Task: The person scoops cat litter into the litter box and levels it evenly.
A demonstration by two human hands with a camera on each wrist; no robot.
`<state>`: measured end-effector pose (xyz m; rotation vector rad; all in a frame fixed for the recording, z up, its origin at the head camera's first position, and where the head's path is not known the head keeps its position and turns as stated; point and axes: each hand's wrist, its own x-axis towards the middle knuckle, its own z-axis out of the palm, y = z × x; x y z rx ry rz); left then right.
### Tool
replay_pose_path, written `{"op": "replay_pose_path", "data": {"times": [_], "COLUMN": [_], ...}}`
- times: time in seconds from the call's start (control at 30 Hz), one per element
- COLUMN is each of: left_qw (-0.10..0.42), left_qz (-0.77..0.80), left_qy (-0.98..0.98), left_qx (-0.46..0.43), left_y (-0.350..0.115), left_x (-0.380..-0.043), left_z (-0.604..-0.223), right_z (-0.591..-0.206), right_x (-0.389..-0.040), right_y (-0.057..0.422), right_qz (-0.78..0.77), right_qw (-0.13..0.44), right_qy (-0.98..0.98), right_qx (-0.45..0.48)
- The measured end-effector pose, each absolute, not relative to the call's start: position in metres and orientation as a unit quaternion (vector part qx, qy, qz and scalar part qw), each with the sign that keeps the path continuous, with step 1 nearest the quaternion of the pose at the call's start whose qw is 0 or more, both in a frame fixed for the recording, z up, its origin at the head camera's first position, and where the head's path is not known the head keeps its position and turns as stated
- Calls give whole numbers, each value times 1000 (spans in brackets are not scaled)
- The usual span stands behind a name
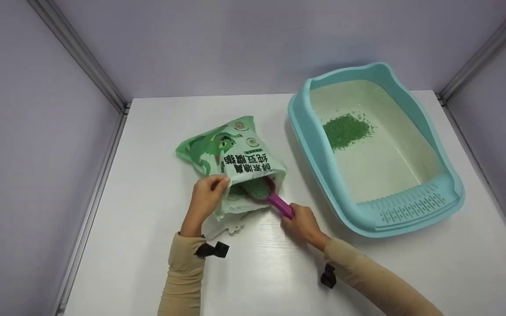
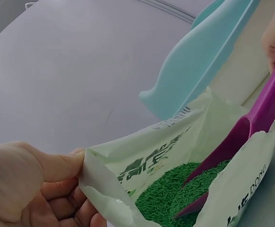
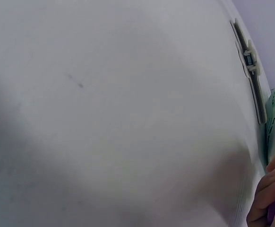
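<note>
A green and white bag of cat litter (image 1: 253, 153) lies on the table with its mouth toward me. My left hand (image 1: 207, 195) pinches the left edge of that mouth between thumb and fingers and holds it apart. My right hand (image 1: 302, 223) grips the handle of a purple scoop (image 1: 281, 205). The scoop's head is inside the bag, loaded with green pellets (image 1: 258, 189). In the left wrist view, more loose litter (image 2: 161, 198) surrounds the scoop. The right wrist view catches only curled fingers (image 3: 267, 194) at its lower right edge.
To the right stands a blue litter box (image 1: 319, 175) with a pale inside and a pile of green pellets (image 1: 345, 131) in it. A flat white object (image 1: 224, 226) lies partly under the bag on the white table (image 1: 147, 175). Walls rise behind and at both sides.
</note>
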<state>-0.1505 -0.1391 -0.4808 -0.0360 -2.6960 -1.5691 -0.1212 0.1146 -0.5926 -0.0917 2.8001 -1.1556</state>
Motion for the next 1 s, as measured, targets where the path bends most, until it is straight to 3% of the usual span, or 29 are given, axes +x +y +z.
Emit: {"op": "replay_pose_path", "data": {"times": [1.0], "left_qw": [6], "left_qz": [-507], "left_qy": [-862], "left_qx": [-6], "left_y": [-138], "left_x": [-150], "left_z": [-480], "right_z": [-574], "right_x": [-92], "right_y": [151], "right_qz": [-380], "right_qw": [56], "right_qy": [921], "right_qx": [-67]}}
